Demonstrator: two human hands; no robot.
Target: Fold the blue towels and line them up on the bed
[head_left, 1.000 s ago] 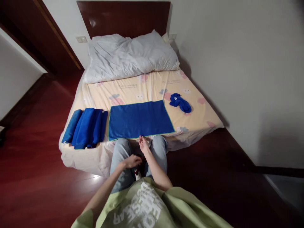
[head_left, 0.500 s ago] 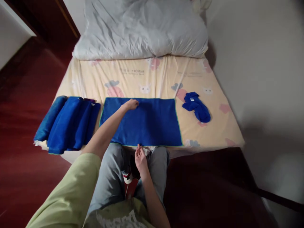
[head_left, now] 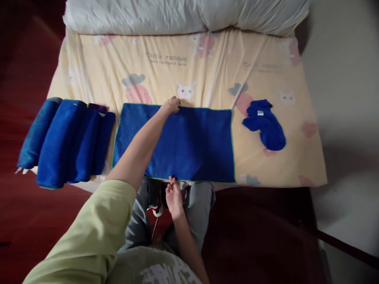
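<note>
A blue towel (head_left: pixel 192 146) with a thin green border lies spread flat near the front edge of the bed. My left hand (head_left: pixel 173 105) reaches across it to the middle of its far edge, its fingers closed on the cloth there. At the near edge, my right hand (head_left: pixel 174 196) is turned palm up, its fingers stretched and a little apart. Its fingertips touch the towel's border or lie just under it; which of the two cannot be made out.
Several rolled or folded blue towels (head_left: pixel 60 142) lie side by side on the left. A crumpled blue cloth (head_left: pixel 268 125) with a white label is on the right of the patterned bed sheet (head_left: pixel 166 75). A grey quilt (head_left: pixel 177 15) covers the far end.
My left hand has moved away from me, from over the towel to its far edge. My right hand has stayed at the near edge. The view has tilted down and come closer.
</note>
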